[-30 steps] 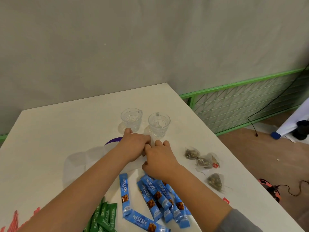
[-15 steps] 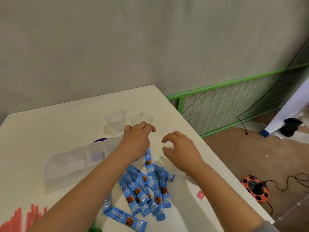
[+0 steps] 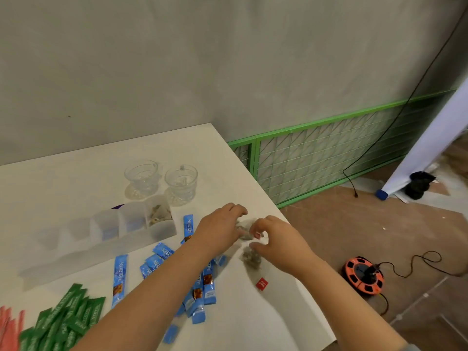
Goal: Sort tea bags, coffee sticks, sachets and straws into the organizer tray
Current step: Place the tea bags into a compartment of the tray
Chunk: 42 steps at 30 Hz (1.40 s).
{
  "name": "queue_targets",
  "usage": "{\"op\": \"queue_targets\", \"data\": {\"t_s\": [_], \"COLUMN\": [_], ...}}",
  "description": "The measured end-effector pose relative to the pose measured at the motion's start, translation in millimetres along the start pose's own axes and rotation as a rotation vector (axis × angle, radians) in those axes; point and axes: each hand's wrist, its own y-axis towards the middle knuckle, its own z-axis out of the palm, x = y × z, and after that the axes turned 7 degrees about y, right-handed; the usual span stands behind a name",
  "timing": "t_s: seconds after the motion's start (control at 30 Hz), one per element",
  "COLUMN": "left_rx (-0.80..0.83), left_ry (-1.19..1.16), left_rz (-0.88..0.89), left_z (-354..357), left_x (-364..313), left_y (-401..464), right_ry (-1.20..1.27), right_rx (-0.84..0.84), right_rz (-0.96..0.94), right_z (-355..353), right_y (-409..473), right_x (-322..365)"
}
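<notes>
head view: left hand [image 3: 220, 228] and right hand [image 3: 276, 243] pinch translucent, leaf-filled tea bags [image 3: 249, 233].

A plain grey wall [image 3: 228, 59] backs the scene. A white table [image 3: 76, 183] stands against it. Right of the table, a green-framed mesh panel [image 3: 329, 153] runs along the wall's base. Brown floor [image 3: 379, 236] lies below the panel, with an orange cable reel [image 3: 363, 276] near the table's edge. A black cable [image 3: 415, 89] hangs down the wall. A white sheet [image 3: 435, 138] leans beyond the panel.
</notes>
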Motion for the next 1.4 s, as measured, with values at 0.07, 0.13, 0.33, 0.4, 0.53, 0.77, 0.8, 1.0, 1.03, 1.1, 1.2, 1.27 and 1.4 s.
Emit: {"op": "queue_targets", "data": {"t_s": [0.07,0.13,0.33,0.4,0.53,0.77,0.8,1.0,1.03,1.1,1.2,1.27,1.4], "left_rx": [0.015,0.031,0.031,0.019,-0.018,-0.081,-0.096,-0.165,-0.179,-0.212,-0.253,-0.289,-0.358], "left_ry": [0.005,0.012,0.03,0.04,0.059,0.007,0.0,-0.023,-0.03,-0.051,-0.086,-0.104,-0.105], "left_rz": [-0.017,-0.035,-0.056,-0.056,-0.068,-0.06,-0.06,-0.057,-0.055,-0.045,-0.052,-0.06,-0.075], "left_z": [5.4,9.7,15.4,16.0,13.1,-6.4,-10.1,-34.7,-39.4,-48.8,-64.7,-77.3,-105.6], "left_x": [-3.8,-6.5,-12.1,-12.5,-13.1,-10.8,-10.7,-13.0,-12.6,-10.2,-4.3,2.5,20.2], "left_y": [-0.3,-2.2,-9.6,-12.2,-16.6,-19.3,-20.1,-22.5,-23.1,-24.0,-25.1,-25.4,-26.2], "right_ry": [-0.024,-0.045,-0.102,-0.108,-0.017,0.06,0.068,0.09,0.099,0.119,0.129,0.13,0.128], "right_rx": [0.045,0.079,0.138,0.134,0.096,-0.05,-0.07,-0.113,-0.119,-0.141,-0.185,-0.206,-0.237], "right_rz": [-0.007,-0.024,-0.012,0.001,0.05,0.054,0.051,0.023,0.013,-0.007,-0.042,-0.07,-0.113], "right_z": [6.0,12.9,23.6,24.4,16.2,-6.7,-9.3,-26.9,-29.8,-35.1,-43.7,-48.5,-53.9], "right_y": [-5.6,-10.3,-15.1,-13.5,-11.0,-8.6,-8.0,-3.2,-2.4,-0.3,2.3,4.6,12.9], "right_x": [-3.8,-7.9,-19.3,-22.7,-23.4,-15.6,-14.1,3.0,7.1,15.2,29.7,41.6,67.6]}}
